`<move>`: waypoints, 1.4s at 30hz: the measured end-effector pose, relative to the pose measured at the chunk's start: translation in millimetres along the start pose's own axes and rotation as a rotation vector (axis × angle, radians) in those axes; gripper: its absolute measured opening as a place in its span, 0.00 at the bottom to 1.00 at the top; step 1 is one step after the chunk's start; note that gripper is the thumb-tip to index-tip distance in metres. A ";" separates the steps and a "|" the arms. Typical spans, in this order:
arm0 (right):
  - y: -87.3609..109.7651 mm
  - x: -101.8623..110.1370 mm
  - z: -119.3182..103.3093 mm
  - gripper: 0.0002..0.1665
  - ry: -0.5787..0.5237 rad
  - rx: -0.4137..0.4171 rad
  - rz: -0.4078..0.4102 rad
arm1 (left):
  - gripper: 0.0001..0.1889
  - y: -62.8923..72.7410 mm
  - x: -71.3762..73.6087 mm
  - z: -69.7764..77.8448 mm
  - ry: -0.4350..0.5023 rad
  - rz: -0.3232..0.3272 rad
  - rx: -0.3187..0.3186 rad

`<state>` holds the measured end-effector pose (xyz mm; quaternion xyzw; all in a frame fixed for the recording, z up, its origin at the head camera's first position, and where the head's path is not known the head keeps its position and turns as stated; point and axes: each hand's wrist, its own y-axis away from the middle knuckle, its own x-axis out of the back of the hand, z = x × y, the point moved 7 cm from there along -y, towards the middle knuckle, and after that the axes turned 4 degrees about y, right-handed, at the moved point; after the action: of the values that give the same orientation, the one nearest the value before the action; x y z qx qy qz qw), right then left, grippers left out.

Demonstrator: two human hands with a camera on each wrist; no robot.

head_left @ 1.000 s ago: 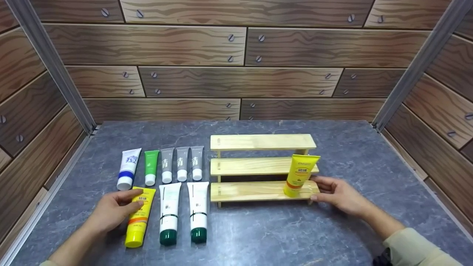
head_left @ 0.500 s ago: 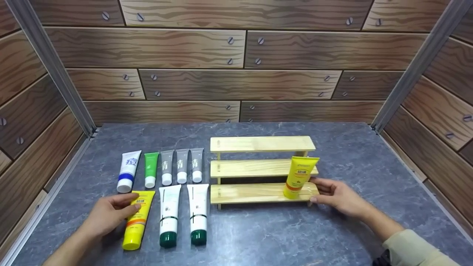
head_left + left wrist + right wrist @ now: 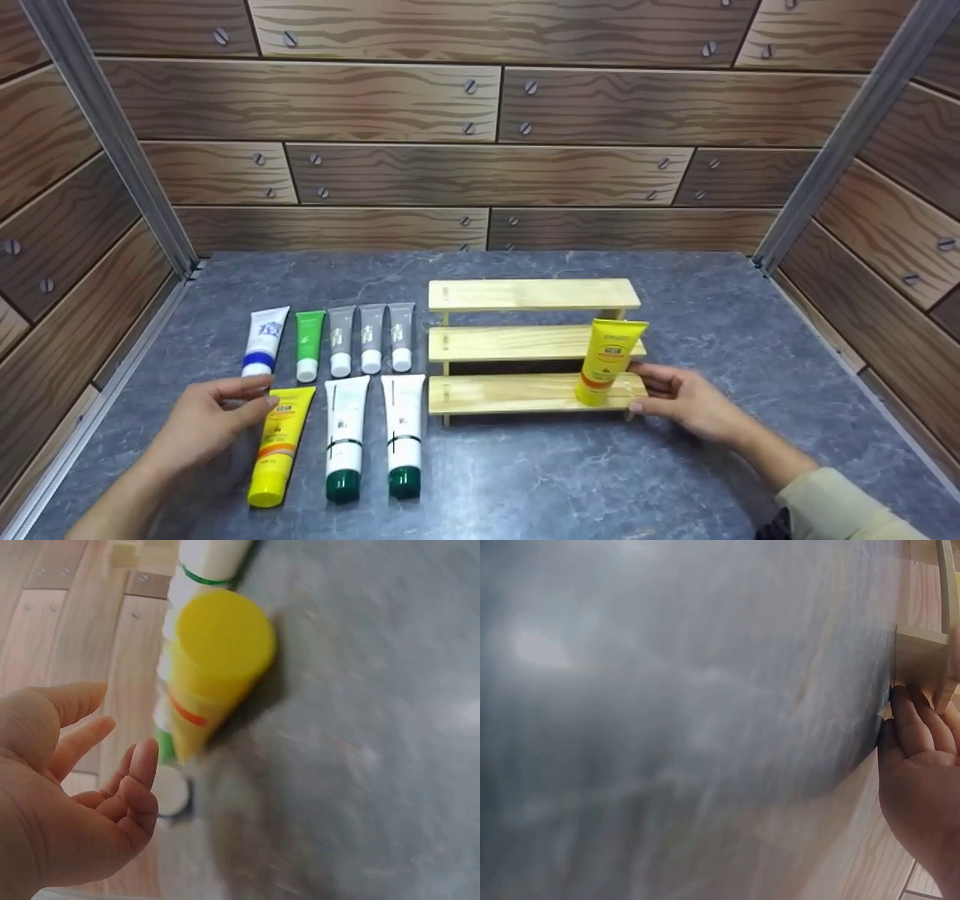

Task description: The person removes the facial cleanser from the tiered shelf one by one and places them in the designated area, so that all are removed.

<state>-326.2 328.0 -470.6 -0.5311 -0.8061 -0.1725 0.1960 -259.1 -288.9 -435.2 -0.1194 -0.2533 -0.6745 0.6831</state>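
Observation:
A yellow tube (image 3: 281, 448) lies on the table at the front left, its cap toward me. My left hand (image 3: 206, 420) is at its upper left side, holding nothing; the left wrist view shows a gap between the loosely bent fingers (image 3: 142, 765) and this tube. On the right stands a three-step wooden display rack (image 3: 517, 394). My right hand (image 3: 694, 401) grips the right end of its lowest step, thumb at the front and fingers behind. A second yellow tube (image 3: 609, 364) stands on its cap on that step, just left of the right hand.
Two white tubes with dark green caps (image 3: 345, 439) lie right of the lying yellow tube. Behind them is a row with a white-and-blue tube (image 3: 265, 341), a green tube (image 3: 308, 345) and several grey tubes (image 3: 371, 337). Wood-patterned walls (image 3: 480, 172) enclose the table.
My left hand has let go of the lying yellow tube and drawn slightly left; the tube's cap end has shifted a little left. The right hand stays on the rack.

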 end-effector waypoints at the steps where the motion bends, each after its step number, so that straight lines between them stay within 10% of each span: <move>1: 0.3 -0.2 0.4 0.47 0.002 -0.002 0.001 | 0.27 1.5 0.0 6.8 -0.004 0.001 -0.027; 11: 3.9 -3.7 4.2 0.46 -0.017 -0.018 -0.005 | 0.25 12.5 -20.8 88.5 0.089 -0.033 -0.322; 23: 2.3 -2.8 1.4 0.48 -0.006 -0.019 -0.006 | 0.19 8.3 -93.8 180.4 0.097 -0.174 -0.637; 42: -0.2 -1.8 -2.9 0.46 -0.011 0.009 -0.007 | 0.20 -4.2 -209.9 243.8 0.254 -0.384 -0.676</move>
<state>-325.4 325.1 -469.0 -0.5285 -0.8097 -0.1666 0.1932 -300.3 14.7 -336.8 -0.2037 0.0512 -0.8443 0.4931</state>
